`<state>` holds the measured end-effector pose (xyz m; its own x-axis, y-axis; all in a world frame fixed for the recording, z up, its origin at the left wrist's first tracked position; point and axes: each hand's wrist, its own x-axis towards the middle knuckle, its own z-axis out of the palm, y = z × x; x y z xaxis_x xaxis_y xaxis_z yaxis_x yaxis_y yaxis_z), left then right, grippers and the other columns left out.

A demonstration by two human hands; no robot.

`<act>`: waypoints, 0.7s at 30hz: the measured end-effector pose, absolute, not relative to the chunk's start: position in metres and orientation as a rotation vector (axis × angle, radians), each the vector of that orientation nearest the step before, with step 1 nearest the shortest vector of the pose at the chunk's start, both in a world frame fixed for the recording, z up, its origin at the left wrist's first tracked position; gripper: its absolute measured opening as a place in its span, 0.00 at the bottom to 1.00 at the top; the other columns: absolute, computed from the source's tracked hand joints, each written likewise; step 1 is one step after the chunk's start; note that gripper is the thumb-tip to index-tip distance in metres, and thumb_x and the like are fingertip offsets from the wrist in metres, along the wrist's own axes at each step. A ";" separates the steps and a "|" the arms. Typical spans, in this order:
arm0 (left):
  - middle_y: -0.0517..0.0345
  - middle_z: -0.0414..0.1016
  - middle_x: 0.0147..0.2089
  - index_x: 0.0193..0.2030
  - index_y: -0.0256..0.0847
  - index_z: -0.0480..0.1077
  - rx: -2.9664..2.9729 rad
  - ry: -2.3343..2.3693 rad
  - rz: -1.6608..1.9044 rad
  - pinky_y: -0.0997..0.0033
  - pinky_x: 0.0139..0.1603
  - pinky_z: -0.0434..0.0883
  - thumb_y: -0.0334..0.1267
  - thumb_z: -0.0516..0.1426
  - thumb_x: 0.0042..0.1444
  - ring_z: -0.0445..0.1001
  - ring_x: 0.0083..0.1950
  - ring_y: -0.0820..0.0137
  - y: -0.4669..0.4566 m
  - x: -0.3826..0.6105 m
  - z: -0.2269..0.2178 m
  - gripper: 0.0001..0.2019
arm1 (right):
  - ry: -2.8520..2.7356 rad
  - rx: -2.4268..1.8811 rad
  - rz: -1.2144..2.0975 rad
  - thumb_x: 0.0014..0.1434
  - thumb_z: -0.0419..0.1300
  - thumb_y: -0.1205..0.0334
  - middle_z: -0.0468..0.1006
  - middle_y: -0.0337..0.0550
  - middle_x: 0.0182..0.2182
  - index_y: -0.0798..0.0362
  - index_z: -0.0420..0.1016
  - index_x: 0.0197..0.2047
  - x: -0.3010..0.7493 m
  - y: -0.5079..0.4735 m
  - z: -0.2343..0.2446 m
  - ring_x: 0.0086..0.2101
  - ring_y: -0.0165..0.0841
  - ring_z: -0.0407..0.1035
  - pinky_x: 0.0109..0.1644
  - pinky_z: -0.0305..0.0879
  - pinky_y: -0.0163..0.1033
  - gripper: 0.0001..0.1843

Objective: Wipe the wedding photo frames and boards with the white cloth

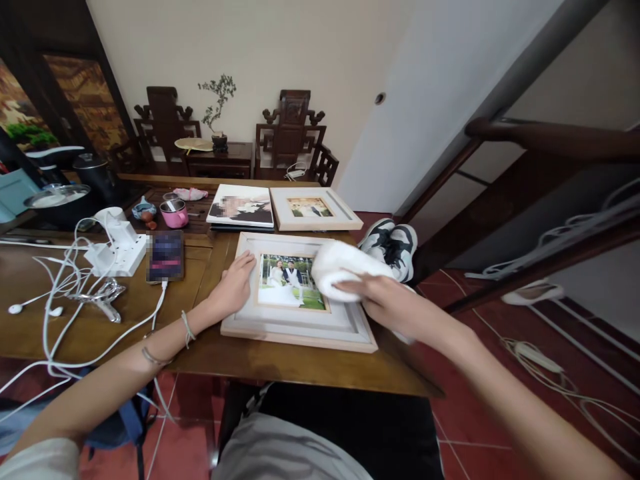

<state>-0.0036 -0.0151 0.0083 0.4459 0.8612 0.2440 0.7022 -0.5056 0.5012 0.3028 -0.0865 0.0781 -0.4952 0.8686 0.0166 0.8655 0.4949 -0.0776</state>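
Note:
A pale wooden picture frame [300, 337] lies face up on the table in front of me. Inside its wide white mat is a photo [285, 283] of two people in wedding clothes on a lawn. My left hand [235, 283] grips the frame's left edge, fingers over the rim. Bunched in my right hand [383, 297] is a white cloth [345, 263], which covers the photo's right side and part of the frame's right rim. Whether the cloth presses on the surface cannot be made out.
Behind lie another framed photo [345, 210] and a white-edged photo panel [240, 200]. To the left are a phone [166, 257] on a cable, a white power strip [120, 257], tangled cords and a pink mug [174, 215]. Sneakers [395, 243] sit beyond the table's right edge.

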 end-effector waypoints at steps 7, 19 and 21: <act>0.41 0.58 0.68 0.62 0.34 0.62 2.331 1.347 0.704 0.43 0.70 0.51 0.22 0.45 0.54 0.51 0.72 0.58 -0.014 -0.004 0.008 0.28 | -2.700 -1.547 -0.340 0.53 0.49 0.79 0.66 0.60 0.61 0.61 0.72 0.56 0.270 0.000 0.060 0.62 0.48 0.56 0.61 0.53 0.59 0.28; 0.42 0.58 0.68 0.63 0.32 0.61 2.305 1.366 0.707 0.46 0.70 0.51 0.22 0.45 0.53 0.51 0.72 0.59 -0.017 -0.002 0.011 0.29 | -2.906 -1.299 0.180 0.47 0.48 0.82 0.76 0.55 0.52 0.55 0.76 0.52 0.255 -0.148 0.104 0.55 0.42 0.68 0.61 0.61 0.50 0.32; 0.42 0.58 0.68 0.63 0.33 0.61 2.322 1.343 0.703 0.45 0.70 0.51 0.22 0.46 0.53 0.51 0.72 0.59 -0.015 -0.003 0.010 0.29 | -2.899 -1.358 0.190 0.47 0.48 0.82 0.77 0.54 0.51 0.54 0.75 0.54 0.253 -0.140 0.103 0.54 0.42 0.70 0.60 0.62 0.50 0.34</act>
